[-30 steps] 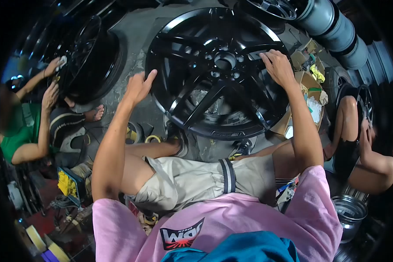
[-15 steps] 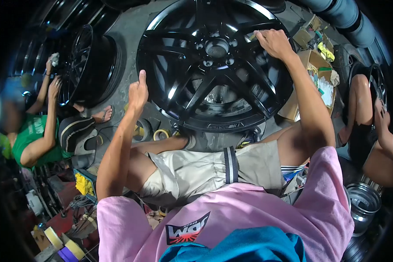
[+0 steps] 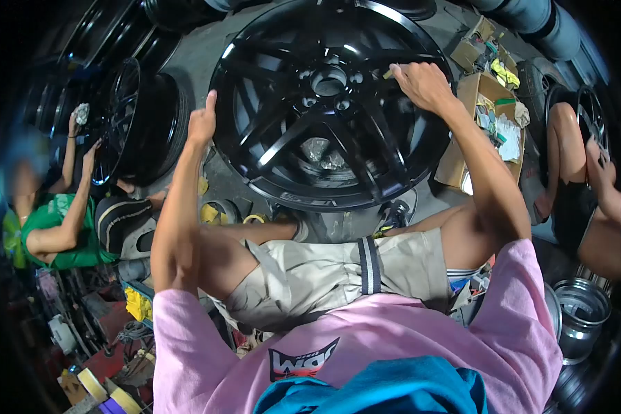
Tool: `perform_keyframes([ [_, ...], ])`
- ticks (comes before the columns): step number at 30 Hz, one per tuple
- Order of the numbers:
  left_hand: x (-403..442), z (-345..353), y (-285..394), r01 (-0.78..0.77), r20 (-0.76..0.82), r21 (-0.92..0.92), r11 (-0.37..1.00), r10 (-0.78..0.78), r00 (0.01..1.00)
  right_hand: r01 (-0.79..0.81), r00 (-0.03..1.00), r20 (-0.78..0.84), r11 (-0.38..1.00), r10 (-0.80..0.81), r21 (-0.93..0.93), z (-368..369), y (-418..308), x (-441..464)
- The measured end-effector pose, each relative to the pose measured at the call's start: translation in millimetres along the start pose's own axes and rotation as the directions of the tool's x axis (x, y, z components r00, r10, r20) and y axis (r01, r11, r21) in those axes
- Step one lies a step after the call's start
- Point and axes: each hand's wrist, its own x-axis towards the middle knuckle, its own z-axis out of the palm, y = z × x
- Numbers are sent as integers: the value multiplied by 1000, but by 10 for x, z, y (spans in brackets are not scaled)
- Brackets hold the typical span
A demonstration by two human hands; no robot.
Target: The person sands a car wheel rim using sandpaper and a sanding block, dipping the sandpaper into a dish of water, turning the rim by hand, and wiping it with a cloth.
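Note:
A glossy black spoked car wheel [image 3: 309, 131] lies face up in front of me, with pale lettering on its near edge. My left hand [image 3: 201, 125] is closed at the wheel's left edge, thumb pointing up; its fingertips are hidden. Over the right side of the spokes, my right hand [image 3: 424, 84] is closed, pinching a small yellowish piece [image 3: 391, 72] too small to name. Through the gaps between the spokes, the inside of the barrel shows.
To the left, a person in a green top [image 3: 65, 224] works on an upright black wheel [image 3: 125, 114]. An open cardboard box [image 3: 462, 134] of gloves and scraps stands at right. Beyond it sits another person's bent leg [image 3: 566, 141]. A metallic rim [image 3: 581, 314] lies lower right.
The wheel has turned slightly clockwise, its lettering shifting left. My left hand has moved up and left; my right hand has come slightly down. The view has shifted a little.

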Motion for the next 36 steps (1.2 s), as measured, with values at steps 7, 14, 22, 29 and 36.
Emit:
perform_keyframes([
  [7, 773, 105, -119, -9, 36, 198, 980, 2, 999, -91, 993, 95, 983, 77, 158, -223, -350, -326],
  [14, 575, 29, -11, 4, -32, 264, 964, 4, 999, -84, 985, 168, 974, 48, 211, -283, -215, -288],
  [22, 418, -152, -28, -128, 45, 174, 976, 123, 991, -23, 986, -160, 986, 50, 163, -829, -460, -888],
  [29, 407, -121, -14, -73, 80, 95, 993, 66, 995, -57, 990, 136, 992, 42, 110, -762, -791, -1704],
  [36, 508, -90, -107, -236, 33, 239, 942, 235, 972, 101, 953, 262, 973, -155, 208, -813, -527, -1677],
])
